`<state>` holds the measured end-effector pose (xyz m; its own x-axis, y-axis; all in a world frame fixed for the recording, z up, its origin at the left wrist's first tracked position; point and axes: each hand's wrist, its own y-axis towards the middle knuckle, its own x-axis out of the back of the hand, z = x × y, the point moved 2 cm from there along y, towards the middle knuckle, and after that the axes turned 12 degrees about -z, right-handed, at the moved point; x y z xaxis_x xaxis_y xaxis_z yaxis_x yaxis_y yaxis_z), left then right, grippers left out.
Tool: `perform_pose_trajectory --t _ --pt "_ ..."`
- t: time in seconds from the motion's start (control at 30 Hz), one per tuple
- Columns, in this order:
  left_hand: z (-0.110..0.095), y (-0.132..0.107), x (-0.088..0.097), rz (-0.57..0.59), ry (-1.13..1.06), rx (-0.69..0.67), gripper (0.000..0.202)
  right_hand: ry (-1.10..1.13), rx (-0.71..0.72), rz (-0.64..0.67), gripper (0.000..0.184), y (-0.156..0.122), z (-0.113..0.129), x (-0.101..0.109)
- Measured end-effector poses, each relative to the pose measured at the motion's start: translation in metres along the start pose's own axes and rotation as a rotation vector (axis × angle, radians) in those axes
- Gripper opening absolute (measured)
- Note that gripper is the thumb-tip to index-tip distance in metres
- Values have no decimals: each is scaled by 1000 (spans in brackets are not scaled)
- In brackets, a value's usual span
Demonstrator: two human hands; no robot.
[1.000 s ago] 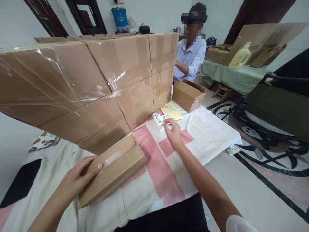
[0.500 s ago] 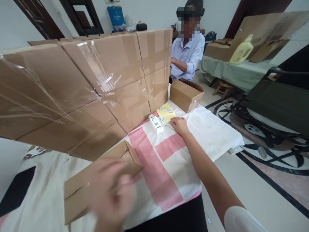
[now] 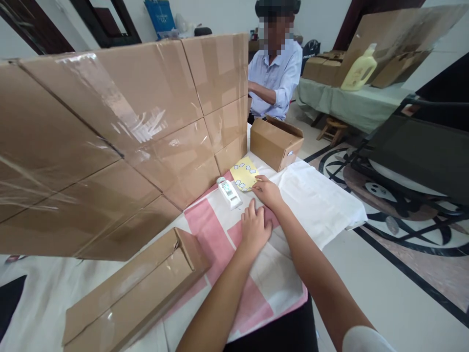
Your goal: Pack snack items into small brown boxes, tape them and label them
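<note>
My right hand is at the right edge of a yellow sheet, its fingers bent and closed at the corner. Small white diamond-shaped pieces with dark outlines lie in rows on the sheet. Just nearer to me, my left hand rests on the pink and white cloth, fingers apart and nothing seen in them. A small white device with a little screen lies left of the sheet, close to both hands but touching neither.
A tall wall of taped cardboard boxes stands along the left. A long closed carton lies at the front left, an open carton beyond the sheet. Behind it sits a person. A folding chair is at the right.
My left hand has moved from above the long carton, where it was blurred, right and forward onto the cloth beside my right hand. My right hand stays at the sheet. The view has shifted slightly.
</note>
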<state>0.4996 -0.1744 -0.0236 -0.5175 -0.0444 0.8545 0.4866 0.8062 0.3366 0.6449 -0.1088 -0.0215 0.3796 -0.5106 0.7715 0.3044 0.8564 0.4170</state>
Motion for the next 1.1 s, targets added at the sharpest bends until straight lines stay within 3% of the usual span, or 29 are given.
perform_pose_trajectory --t 0.33,0.63,0.8,1.1 --pt "1 10 -3 -4 38 -6 41 116 30 32 24 -8 0 19" --pt "3 8 -4 -11 42 56 36 97 139 23 23 -14 7 13" --pt "3 4 -5 -36 42 78 33 130 60 -59 20 -11 1 7" --pt "7 9 -13 -84 1 57 30 515 31 -255 10 -8 -4 0"
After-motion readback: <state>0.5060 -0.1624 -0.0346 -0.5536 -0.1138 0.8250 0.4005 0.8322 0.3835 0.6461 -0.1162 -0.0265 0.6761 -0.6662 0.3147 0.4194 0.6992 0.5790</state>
